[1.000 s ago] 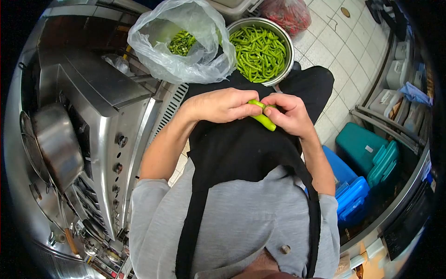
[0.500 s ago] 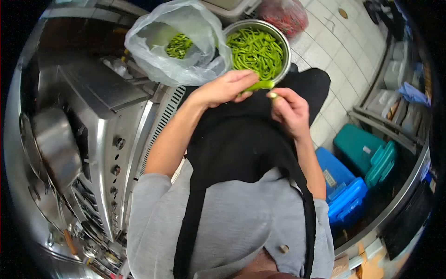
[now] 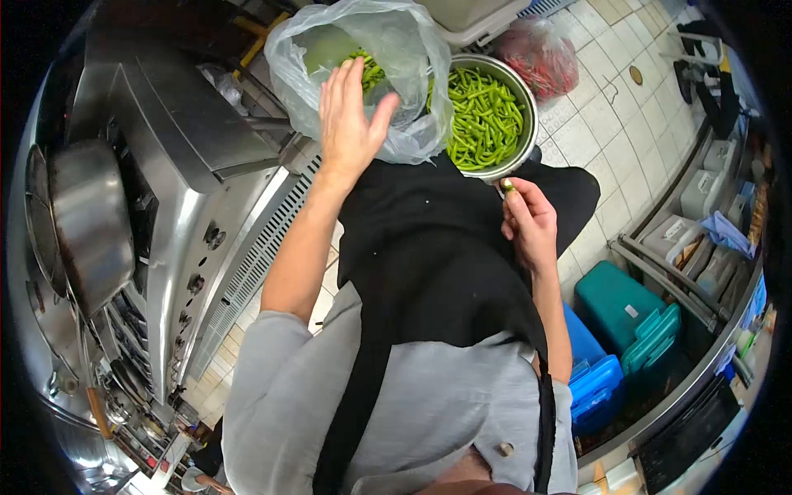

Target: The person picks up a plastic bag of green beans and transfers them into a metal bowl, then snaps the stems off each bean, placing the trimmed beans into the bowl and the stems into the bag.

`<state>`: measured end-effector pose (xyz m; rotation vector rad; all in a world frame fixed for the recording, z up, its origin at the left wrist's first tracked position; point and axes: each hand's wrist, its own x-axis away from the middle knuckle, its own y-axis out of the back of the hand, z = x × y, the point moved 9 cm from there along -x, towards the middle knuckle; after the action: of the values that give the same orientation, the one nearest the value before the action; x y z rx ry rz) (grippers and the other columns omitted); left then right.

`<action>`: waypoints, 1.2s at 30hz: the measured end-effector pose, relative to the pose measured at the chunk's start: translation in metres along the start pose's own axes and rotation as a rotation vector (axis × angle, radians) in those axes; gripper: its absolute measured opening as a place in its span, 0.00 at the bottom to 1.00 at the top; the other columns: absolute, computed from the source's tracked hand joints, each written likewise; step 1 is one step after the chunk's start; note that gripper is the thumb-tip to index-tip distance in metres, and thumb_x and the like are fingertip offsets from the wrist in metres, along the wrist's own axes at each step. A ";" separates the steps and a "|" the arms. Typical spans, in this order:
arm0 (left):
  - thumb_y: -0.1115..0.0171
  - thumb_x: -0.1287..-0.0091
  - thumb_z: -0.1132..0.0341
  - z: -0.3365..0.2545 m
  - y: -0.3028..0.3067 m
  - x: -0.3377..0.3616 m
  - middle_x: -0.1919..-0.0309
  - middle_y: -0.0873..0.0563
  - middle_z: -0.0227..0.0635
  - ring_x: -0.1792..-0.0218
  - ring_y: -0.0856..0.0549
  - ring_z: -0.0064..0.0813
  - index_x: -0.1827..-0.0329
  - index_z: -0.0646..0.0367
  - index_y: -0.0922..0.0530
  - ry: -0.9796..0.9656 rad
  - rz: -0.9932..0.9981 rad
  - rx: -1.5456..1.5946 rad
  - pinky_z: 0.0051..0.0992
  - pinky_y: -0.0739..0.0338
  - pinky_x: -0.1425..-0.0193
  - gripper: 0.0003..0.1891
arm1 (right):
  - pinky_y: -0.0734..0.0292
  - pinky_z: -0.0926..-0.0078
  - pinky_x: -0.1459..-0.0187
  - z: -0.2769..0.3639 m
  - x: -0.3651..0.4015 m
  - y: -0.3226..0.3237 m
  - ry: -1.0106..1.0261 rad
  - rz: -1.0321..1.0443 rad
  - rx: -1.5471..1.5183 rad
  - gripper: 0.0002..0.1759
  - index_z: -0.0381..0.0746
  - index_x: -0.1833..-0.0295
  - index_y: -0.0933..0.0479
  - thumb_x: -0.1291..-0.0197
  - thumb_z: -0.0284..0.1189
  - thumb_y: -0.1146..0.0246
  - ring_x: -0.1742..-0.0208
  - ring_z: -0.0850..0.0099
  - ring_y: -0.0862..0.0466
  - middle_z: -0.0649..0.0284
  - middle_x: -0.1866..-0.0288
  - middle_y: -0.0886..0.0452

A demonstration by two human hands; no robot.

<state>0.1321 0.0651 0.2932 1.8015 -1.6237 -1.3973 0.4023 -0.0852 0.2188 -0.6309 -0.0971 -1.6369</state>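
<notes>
My left hand (image 3: 351, 124) is open, fingers extended and thumb apart, at the mouth of a clear plastic bag (image 3: 289, 82). Green chili peppers (image 3: 373, 74) lie inside that bag, partly hidden by my fingers. Between thumb and forefinger, my right hand (image 3: 532, 219) pinches a small green pepper stem (image 3: 506, 186). Just beyond it stands a round steel bowl (image 3: 530, 136) filled with long green chili peppers (image 3: 483, 120). A black apron (image 3: 437, 247) covers my lap, with a few tiny pale specks on it.
A steel stove (image 3: 198, 239) with knobs runs along the left, a large pot (image 3: 91, 223) beyond it. Red peppers fill another bag (image 3: 540, 62) on the tiled floor (image 3: 615, 148). On the right are a green bin (image 3: 619, 301), a blue bin (image 3: 594, 379) and a shelf rack.
My left hand has let go of the green chili pepper and moved left and up to the bag, opening. My right hand has lowered slightly, still pinching. The view has shifted a little.
</notes>
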 end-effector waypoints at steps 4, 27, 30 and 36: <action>0.28 0.38 0.53 0.035 -0.020 0.044 0.38 0.18 0.46 0.28 0.30 0.50 0.30 0.57 0.27 0.018 0.514 -0.263 0.55 0.56 0.19 0.35 | 0.34 0.86 0.77 0.011 -0.035 -0.053 -0.053 0.154 0.196 0.17 0.35 0.40 0.23 0.27 0.33 0.38 0.76 0.86 0.31 0.73 0.69 0.26; 0.40 0.27 0.58 0.042 0.040 -0.007 0.55 0.14 0.48 0.53 0.14 0.49 0.44 0.61 0.18 0.338 0.258 0.413 0.38 0.21 0.48 0.17 | 0.33 0.63 0.30 0.063 -0.162 -0.162 0.743 0.079 0.686 0.24 0.38 0.33 0.26 0.34 0.24 0.37 0.28 0.61 0.28 0.53 0.28 0.29; 0.44 0.26 0.59 0.073 -0.029 -0.010 0.56 0.13 0.49 0.51 0.14 0.50 0.48 0.62 0.17 0.329 0.514 0.473 0.40 0.21 0.47 0.16 | 0.32 0.64 0.30 0.043 -0.181 -0.105 0.479 -0.054 0.441 0.29 0.31 0.29 0.32 0.31 0.32 0.35 0.28 0.60 0.29 0.49 0.28 0.31; 0.42 0.38 0.69 0.193 0.001 -0.061 0.57 0.13 0.57 0.53 0.14 0.57 0.60 0.62 0.14 0.763 0.181 -0.001 0.48 0.22 0.45 0.10 | 0.32 0.65 0.31 -0.006 -0.209 -0.104 0.301 0.044 0.526 0.45 0.27 0.23 0.45 0.34 0.37 0.30 0.27 0.58 0.31 0.44 0.24 0.36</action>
<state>-0.0184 0.1858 0.2317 1.8063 -1.3083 -0.5129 0.3094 0.1178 0.1502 0.0158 -0.2803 -1.5588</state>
